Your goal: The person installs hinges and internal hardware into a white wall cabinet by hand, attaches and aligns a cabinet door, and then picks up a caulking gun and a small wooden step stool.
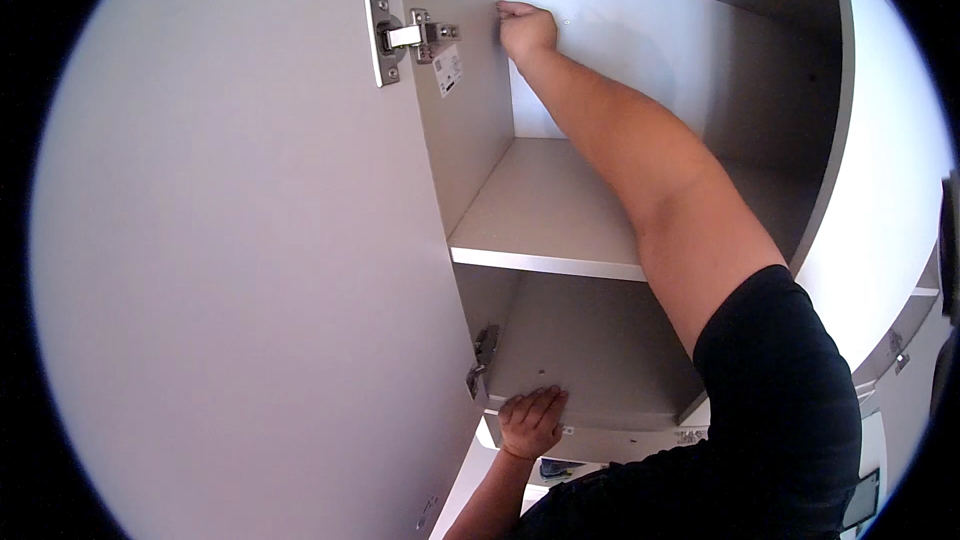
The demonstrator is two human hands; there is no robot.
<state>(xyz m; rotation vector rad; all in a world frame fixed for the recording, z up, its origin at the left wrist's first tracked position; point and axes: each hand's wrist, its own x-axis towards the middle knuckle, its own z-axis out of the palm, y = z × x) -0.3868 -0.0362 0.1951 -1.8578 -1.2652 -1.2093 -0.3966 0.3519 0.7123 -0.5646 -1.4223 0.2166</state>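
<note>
My right arm stretches into the upper compartment of a grey cabinet. At its back left corner, my right hand (528, 35) is closed, fingertips against or close to the left side panel (465, 140). Whatever it pinches, if anything, is hidden. Behind it stands the pale back panel (640, 35), and below runs a shelf (560, 205). Low down, my left hand (533, 422) lies with its fingers laid over the front edge of the bottom panel (610, 350), holding nothing visible.
A large door (230, 240) swings open on the left, on an upper metal hinge (405, 37) and a lower hinge (483, 360). A white label (447, 72) sticks to the side panel. To the right is a white panel (875, 170); a dark rectangular object (862, 498) is lower right.
</note>
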